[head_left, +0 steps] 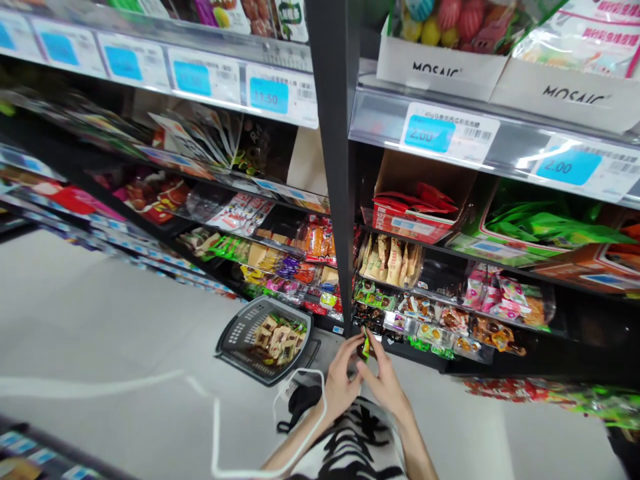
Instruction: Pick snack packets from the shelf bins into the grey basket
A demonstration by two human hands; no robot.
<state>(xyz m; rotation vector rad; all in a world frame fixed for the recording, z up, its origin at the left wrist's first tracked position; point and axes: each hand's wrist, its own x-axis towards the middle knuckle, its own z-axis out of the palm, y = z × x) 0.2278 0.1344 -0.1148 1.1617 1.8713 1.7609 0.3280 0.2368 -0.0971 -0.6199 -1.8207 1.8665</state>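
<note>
Low in front of the shelves, my left hand and my right hand come together around a small green, yellow and dark snack packet. Fingertips of both hands pinch it from either side; its print is too small to read. Just beyond the hands are the low clear bins of small wrapped snacks. Left of my left hand, a grey shopping basket stands on the floor. Inside it lies a pile of beige and green packets.
A black shelf post rises between two shelf bays. Red and green display boxes sit on the right shelves. A white cord crosses the lower left. Grey floor lies left of the basket.
</note>
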